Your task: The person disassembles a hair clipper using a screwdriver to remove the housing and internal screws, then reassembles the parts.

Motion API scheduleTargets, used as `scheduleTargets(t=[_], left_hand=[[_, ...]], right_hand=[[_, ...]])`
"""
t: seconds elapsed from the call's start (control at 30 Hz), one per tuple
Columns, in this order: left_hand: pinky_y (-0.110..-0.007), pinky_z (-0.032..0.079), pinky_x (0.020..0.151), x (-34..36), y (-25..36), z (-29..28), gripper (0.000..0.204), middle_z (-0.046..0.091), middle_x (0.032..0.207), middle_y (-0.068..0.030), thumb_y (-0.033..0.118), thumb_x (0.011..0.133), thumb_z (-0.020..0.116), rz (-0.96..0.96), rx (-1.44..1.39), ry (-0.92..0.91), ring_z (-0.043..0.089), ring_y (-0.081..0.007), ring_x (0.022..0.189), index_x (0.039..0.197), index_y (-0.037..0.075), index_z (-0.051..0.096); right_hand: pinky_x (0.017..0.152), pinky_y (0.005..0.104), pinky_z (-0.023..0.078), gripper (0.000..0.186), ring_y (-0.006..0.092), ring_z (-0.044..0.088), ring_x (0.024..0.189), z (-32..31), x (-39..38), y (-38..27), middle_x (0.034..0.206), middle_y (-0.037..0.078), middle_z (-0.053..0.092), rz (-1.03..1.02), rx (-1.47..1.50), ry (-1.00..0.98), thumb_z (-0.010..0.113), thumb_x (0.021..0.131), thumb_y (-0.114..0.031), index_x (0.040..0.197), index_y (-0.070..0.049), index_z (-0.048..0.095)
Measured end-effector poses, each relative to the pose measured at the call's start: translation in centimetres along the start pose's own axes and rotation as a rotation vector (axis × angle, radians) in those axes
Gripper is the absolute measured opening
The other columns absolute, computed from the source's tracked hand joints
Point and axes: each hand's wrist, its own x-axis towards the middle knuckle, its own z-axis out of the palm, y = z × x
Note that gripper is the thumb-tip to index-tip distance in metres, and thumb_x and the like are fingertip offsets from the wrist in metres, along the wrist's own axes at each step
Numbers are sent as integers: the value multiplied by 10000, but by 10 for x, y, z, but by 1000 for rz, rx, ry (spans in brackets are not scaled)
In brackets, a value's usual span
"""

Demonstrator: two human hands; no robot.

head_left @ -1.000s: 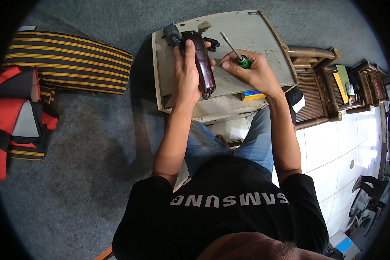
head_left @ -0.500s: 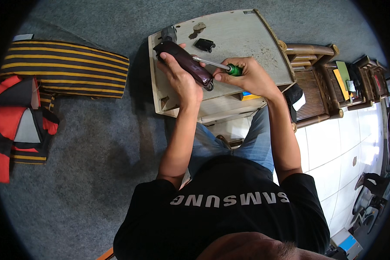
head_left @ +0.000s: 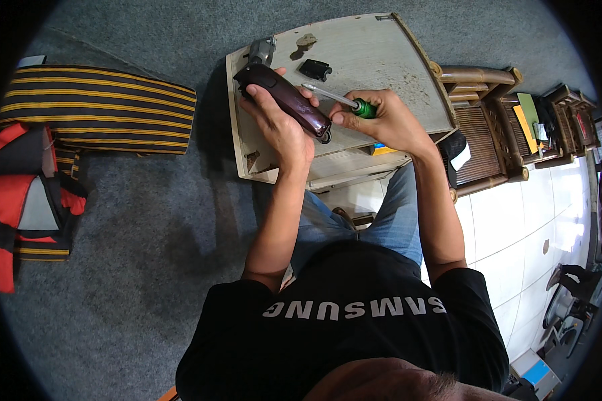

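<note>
Tilted further since a second ago, the dark maroon hair clipper (head_left: 284,100) now lies slantwise over the pale wooden table (head_left: 381,60), grasped by the left hand (head_left: 281,123). Just right, the right hand (head_left: 384,120) clenches a green-handled screwdriver (head_left: 341,101), its metal shaft pointing toward the clipper beside a small black plastic piece (head_left: 314,69).

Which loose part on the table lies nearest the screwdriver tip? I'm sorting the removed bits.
The black part, just above the screwdriver tip. The brown bit and the grey blade piece lie farther away.

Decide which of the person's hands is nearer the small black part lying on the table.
Right. The right hand with the screwdriver sits just beside the small black part; the left hand grips the clipper further off.
</note>
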Motion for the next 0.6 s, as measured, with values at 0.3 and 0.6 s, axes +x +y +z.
scheduleTargets(t=[0.3, 0.6], left_hand=[[-355, 577, 671, -5, 5, 6, 551, 618, 1297, -117, 565, 1129, 334, 10, 59, 31, 615, -210, 902, 1426, 101, 314], [-352, 576, 675, -1, -1, 3, 544, 620, 1304, -113, 563, 1130, 327, 32, 32, 67, 634, -212, 867, 1434, 112, 315]], right_hand=[[688, 309, 514, 266, 79, 573, 726, 4, 2, 11, 767, 73, 722, -58, 7, 26, 820, 933, -250, 1052, -13, 794], [687, 274, 491, 271, 64, 584, 755, 6, 3, 11, 805, 9, 719, -58, -11, 21, 841, 914, -265, 1009, -17, 786]])
